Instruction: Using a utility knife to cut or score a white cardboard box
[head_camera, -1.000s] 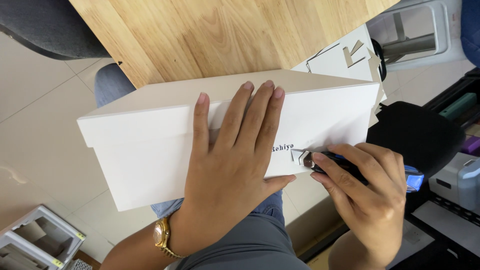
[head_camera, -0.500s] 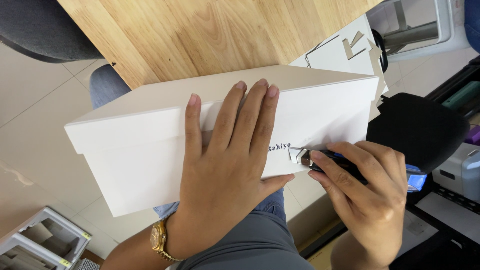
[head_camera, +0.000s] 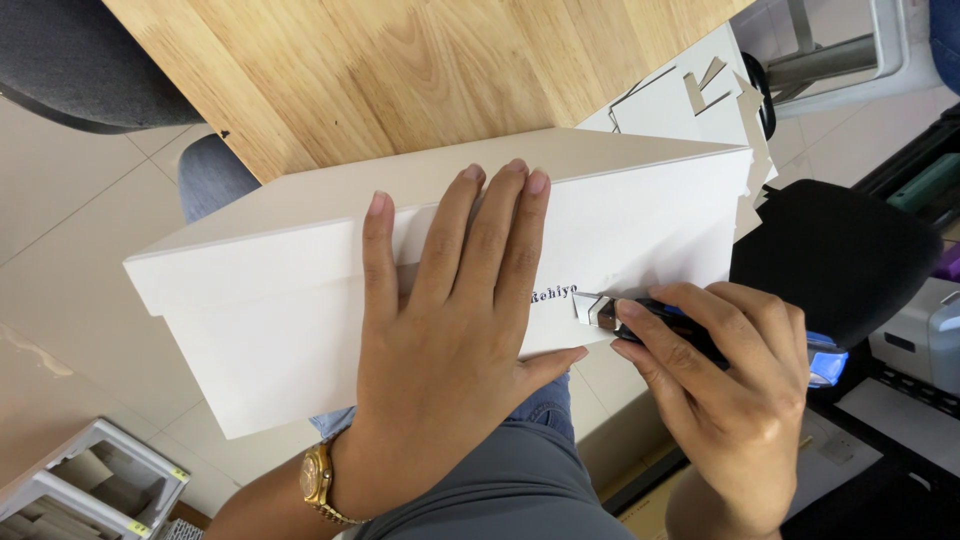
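White box, lid on, resting on the person's lap near the wooden worktop. Left hand lies flat and spread on its side; right hand grips a utility knife, blade at the lid seam, most of which appears uncut.

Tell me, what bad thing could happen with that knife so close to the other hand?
1. The right hand presses the utility knife blade against the white box, pointing toward the left hand. A slip could likely cut the thumb just below it.
2. The box rests on the person's lap, only pinned by the left hand, so it may shift under the blade.
3. The blade sits beside the printed lettering and could scratch it.
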